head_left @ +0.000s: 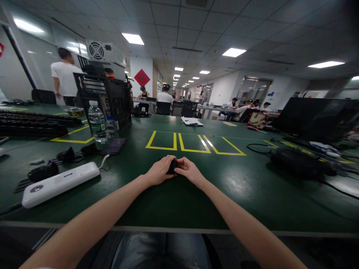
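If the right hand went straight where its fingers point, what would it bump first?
Probably the black thing the right hand seems to touch, then the left hand; depth is unclear.

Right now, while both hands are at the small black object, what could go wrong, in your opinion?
The small black object, partly hidden between the left hand and right hand, might slip onto the table. The left forearm could bump the white power strip. The large bottle beside the computer case might wet it if tipped.

Nothing legible on bottle label (98,126) or red diamond sign (142,77).
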The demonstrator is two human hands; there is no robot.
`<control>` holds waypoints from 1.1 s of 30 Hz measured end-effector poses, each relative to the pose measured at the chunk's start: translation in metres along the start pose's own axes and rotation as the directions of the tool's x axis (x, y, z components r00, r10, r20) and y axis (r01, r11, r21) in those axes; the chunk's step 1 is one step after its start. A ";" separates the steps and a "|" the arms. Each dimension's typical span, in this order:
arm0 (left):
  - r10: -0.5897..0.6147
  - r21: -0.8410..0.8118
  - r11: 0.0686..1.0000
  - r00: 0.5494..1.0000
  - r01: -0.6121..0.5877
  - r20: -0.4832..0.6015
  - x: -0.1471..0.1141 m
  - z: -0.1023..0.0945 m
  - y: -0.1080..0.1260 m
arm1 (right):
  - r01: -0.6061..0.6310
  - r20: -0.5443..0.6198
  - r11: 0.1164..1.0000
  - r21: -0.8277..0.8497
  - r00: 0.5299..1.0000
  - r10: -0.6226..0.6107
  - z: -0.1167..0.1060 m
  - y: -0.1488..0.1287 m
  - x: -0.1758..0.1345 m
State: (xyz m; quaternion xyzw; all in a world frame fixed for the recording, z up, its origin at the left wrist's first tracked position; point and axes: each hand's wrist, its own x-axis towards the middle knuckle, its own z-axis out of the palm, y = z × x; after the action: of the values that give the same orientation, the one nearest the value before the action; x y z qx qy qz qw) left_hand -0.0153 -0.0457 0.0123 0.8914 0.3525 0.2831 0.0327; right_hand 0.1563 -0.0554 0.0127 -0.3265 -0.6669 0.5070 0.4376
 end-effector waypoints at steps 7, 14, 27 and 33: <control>0.002 0.003 1.000 1.000 -0.002 -0.002 0.000 -0.002 0.002 | -0.045 -0.065 0.998 -0.035 0.997 0.043 0.000 0.003 0.002; -0.011 0.002 1.000 1.000 0.011 0.008 0.001 -0.001 0.001 | -0.076 -0.041 0.994 -0.077 0.997 0.073 0.000 -0.004 0.000; 0.019 0.003 1.000 1.000 -0.019 -0.005 0.001 0.000 0.001 | 0.040 -0.023 0.995 -0.094 0.999 -0.042 0.001 -0.001 -0.002; 0.007 -0.005 1.000 1.000 -0.007 -0.007 0.001 0.001 0.001 | -0.060 -0.089 0.995 -0.078 0.995 0.053 0.003 -0.004 0.000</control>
State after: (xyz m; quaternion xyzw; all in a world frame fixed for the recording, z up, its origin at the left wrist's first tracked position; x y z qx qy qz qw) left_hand -0.0138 -0.0458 0.0123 0.8915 0.3490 0.2870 0.0326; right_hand 0.1534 -0.0574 0.0165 -0.3844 -0.6577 0.4773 0.4381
